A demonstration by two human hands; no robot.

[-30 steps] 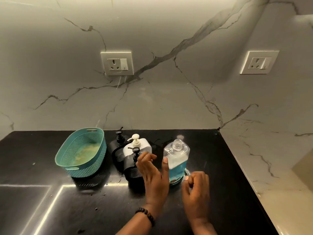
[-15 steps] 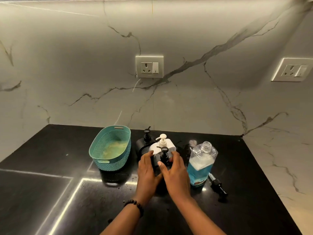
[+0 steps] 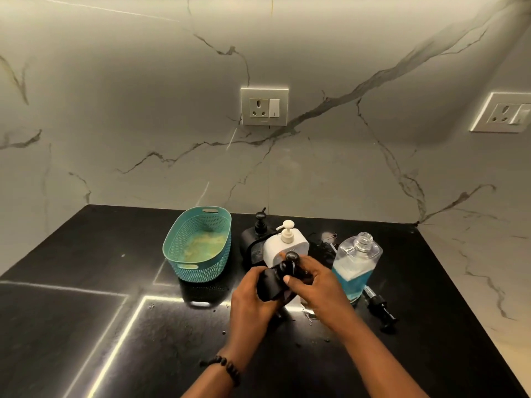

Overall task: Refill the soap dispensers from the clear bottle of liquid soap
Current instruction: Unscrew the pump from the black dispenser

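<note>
A black soap dispenser [image 3: 271, 285] is tilted toward me between both hands. My left hand [image 3: 253, 301] grips its body from the left. My right hand [image 3: 313, 282] holds it near the black pump head [image 3: 290, 258]. Behind it stand a white dispenser [image 3: 287, 248] with a cream pump and another black dispenser [image 3: 255, 239]. The clear bottle [image 3: 356, 265], uncapped and about half full of blue soap, stands to the right. Its black pump [image 3: 380, 310] lies on the counter beside it.
A teal perforated basket [image 3: 198, 245] sits left of the dispensers on the black counter [image 3: 86, 282]. Small droplets speckle the counter in front. Marble walls with two sockets [image 3: 264, 107] close the back and right sides.
My right hand left the area by the clear bottle and joined my left on the front black dispenser. Both have now lifted and tilted it toward me. The view shifted left.
</note>
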